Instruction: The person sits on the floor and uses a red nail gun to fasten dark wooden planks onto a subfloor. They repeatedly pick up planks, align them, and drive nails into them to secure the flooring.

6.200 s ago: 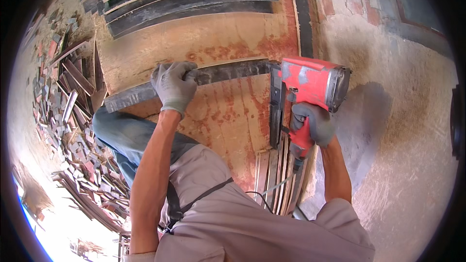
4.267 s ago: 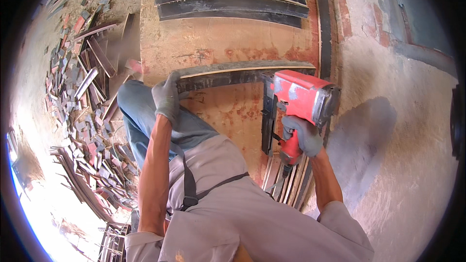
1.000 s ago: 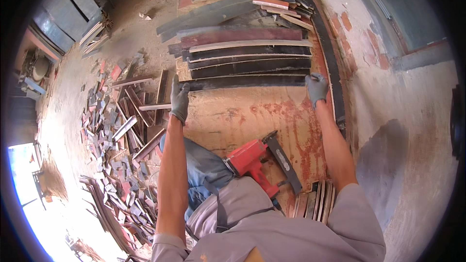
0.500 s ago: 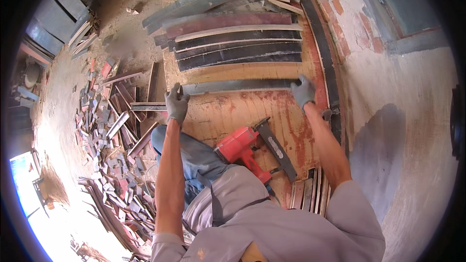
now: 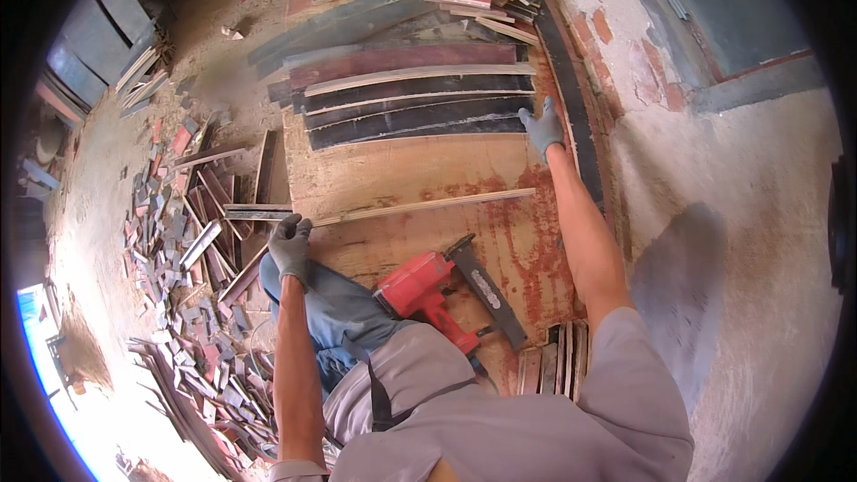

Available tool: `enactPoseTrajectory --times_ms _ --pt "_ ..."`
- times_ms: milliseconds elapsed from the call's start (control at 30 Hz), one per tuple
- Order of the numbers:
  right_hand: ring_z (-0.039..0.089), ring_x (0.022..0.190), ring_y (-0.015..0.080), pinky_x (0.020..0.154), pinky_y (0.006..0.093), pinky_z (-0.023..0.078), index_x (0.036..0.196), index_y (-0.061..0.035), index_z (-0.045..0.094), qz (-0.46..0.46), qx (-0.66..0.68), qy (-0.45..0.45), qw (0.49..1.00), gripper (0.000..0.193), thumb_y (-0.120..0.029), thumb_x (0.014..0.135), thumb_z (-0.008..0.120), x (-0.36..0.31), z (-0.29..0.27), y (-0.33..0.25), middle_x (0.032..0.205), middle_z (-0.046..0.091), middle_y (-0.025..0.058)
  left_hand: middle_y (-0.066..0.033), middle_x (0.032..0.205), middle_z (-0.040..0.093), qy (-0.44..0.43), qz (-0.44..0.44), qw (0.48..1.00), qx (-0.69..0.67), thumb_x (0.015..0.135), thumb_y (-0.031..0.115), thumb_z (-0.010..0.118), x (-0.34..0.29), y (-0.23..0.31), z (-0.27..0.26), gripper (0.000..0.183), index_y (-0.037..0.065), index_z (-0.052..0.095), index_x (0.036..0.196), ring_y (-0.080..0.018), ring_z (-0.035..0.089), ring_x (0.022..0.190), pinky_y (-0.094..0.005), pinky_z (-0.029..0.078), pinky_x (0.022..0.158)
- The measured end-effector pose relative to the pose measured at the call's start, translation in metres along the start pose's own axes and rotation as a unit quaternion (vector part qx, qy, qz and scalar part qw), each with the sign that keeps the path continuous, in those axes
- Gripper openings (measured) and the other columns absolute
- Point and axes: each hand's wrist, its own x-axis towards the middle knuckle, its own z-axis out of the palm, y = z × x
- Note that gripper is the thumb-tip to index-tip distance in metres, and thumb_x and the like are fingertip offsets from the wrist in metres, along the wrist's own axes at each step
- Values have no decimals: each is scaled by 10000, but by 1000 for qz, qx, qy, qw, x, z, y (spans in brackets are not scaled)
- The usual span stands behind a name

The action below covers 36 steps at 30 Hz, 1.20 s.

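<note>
A narrow plywood strip (image 5: 428, 206) lies crosswise on the work board (image 5: 393, 165), its layered edge facing up. At the strip's left end, my gloved left hand (image 5: 290, 248) is closed with its fingertips on it. My right hand (image 5: 543, 130), also gloved, is off that strip and reaches farther out. Its fingers are apart, beside the right end of the nearest black-faced strip (image 5: 420, 121) in a row of several. Between my forearms a red nail gun (image 5: 424, 290) with a dark magazine rests by my knee.
Scrap offcuts (image 5: 196, 250) are heaped on the floor at left. More boards (image 5: 348, 22) and short pieces (image 5: 473, 2) lie at the far end. Upright strips (image 5: 558, 359) stand near my right side. A peeling wall (image 5: 661, 161) runs along the right.
The strip has turned from its dark face to its edge and come nearer. My left hand moved nearer with its end; my right hand let go and moved out to the row.
</note>
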Motion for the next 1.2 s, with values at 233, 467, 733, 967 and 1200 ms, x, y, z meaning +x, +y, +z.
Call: enactPoseTrajectory --times_ms 233,467,733,967,1200 --pt "671 969 297 842 400 526 1128 -27 601 54 211 -94 972 560 -420 773 781 -34 -5 -22 1092 677 152 -43 840 692 40 -42 996 -64 813 111 801 -10 -3 -1 310 -28 691 1068 -89 581 661 -233 477 590" --pt "658 814 169 705 342 581 1016 -49 615 209 601 -185 749 197 -231 950 655 -125 -115 -45 929 667 49 -28 736 656 105 -6 993 -53 810 84 797 -23 10 -9 175 -1 667 892 -90 578 619 -233 467 562" --pt "658 776 165 626 309 575 1060 -85 639 282 576 -145 753 202 -245 942 669 -172 -126 30 930 668 46 -50 753 688 109 -25 986 -123 797 65 798 -21 11 6 134 -10 715 870 -91 588 601 -223 478 550" --pt "649 762 118 622 306 592 1084 -103 659 343 490 -160 785 233 -272 926 691 -193 -101 21 941 673 9 -76 842 704 83 -35 984 -153 882 56 707 -21 4 -3 106 -36 705 935 -134 657 694 -253 561 623" --pt "655 676 102 526 262 582 1154 -60 666 314 406 -148 845 288 -234 925 689 -194 -87 11 927 686 26 -54 877 707 37 -47 975 -213 924 132 684 -23 6 -13 168 -26 712 973 -114 658 734 -242 547 651"
